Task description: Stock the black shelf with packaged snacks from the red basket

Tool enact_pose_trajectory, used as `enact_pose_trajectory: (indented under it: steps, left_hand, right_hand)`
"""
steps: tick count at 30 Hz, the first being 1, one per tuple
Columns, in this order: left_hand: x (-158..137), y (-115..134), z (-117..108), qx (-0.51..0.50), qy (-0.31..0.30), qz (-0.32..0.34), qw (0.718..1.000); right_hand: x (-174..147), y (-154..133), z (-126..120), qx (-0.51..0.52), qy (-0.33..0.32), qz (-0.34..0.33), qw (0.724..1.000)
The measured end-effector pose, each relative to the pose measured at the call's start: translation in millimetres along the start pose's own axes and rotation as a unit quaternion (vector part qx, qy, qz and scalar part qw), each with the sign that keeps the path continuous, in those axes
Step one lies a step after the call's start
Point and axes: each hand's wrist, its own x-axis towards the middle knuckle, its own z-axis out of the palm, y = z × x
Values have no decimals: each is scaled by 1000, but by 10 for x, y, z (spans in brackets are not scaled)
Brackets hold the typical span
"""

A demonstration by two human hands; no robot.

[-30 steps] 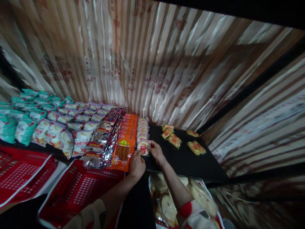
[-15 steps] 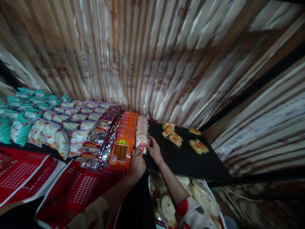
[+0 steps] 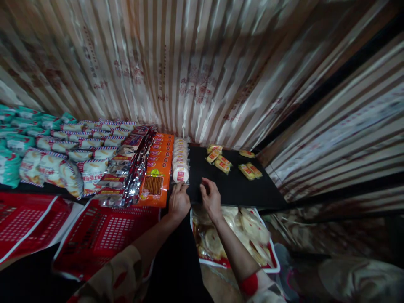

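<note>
A row of overlapping clear packets of round white crackers [image 3: 181, 170] runs back along the black shelf [image 3: 233, 187]; the front packet shows a red-and-white label. My left hand [image 3: 179, 204] is at the lower edge of that front packet, fingers close together and touching it, seemingly pinching the edge. To the right, apart from the packets, my right hand [image 3: 211, 198] hovers over the shelf's front with fingers slightly bent, thumb and forefinger apart, and nothing held. Orange snack packets [image 3: 154, 176] line up just left of the crackers.
Silver and dark red packets [image 3: 129, 168], white snack bags [image 3: 91, 172] and green bags [image 3: 20, 143] fill the left. Several yellow packets [image 3: 222, 164] lie at right. Below stand red baskets [image 3: 110, 235] and a crate [image 3: 273, 256] of packaged food. Striped sheeting [image 3: 189, 75] hangs behind.
My right hand has let go of the front cracker packet and drawn away to the right. My left hand has slid to its lower edge, uncovering the label. The view has shifted slightly.
</note>
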Motion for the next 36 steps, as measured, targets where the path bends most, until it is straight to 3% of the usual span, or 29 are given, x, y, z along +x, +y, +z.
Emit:
enact_pose_trajectory:
  steps: [2, 6, 9, 13, 18, 22, 28, 36]
  left_hand:
    - [-126, 54, 69, -23, -37, 29, 999]
    - [-418, 102, 323, -51, -169, 59, 983]
    - [-608, 92, 505, -58, -218, 57, 973]
    - [-756, 85, 630, -32, -265, 71, 961]
    - [-784, 77, 655, -23, -272, 75, 959]
    - [-757, 71, 656, -21, -269, 66, 961]
    - [-757, 120, 635, -24, -274, 51, 960]
    - [-769, 175, 592, -43, -281, 23, 958]
  right_hand:
    - [-275, 108, -219, -33, 18, -16, 999]
    - [-829, 419, -606, -142, 14, -30, 989]
    - [-1133, 643, -824, -266, 8, -22, 964]
    - [-1302, 808, -947, -375, -8, 18, 927]
    - [-1290, 912, -894, -399, -49, 37, 915]
    - [-1289, 956, -845, -384, -60, 11, 921]
    - [-1316, 852, -863, -387, -21, 35, 921]
    - [-1301, 925, -964, -347, -27, 23, 937]
